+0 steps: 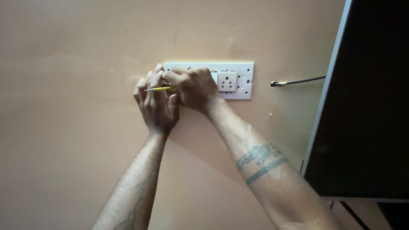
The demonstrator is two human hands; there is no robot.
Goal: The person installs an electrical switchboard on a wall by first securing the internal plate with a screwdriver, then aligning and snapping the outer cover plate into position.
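Both hands press at the left end of a white switch plate (238, 81) on the wall. The left hand (156, 104) pinches a yellow screwdriver (158, 88); the right hand (195, 88) is curled over the plate, its grip hidden

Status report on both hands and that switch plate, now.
Left hand shut on yellow screwdriver. Right hand pressed over white switch plate, grip unclear. Socket uncovered.

I face a peach-coloured wall (85, 64). Fixed flat on it is a white switch plate (238, 81) with a socket (its left end is covered). To the right, a thin black cable (298, 81) comes out of the wall.
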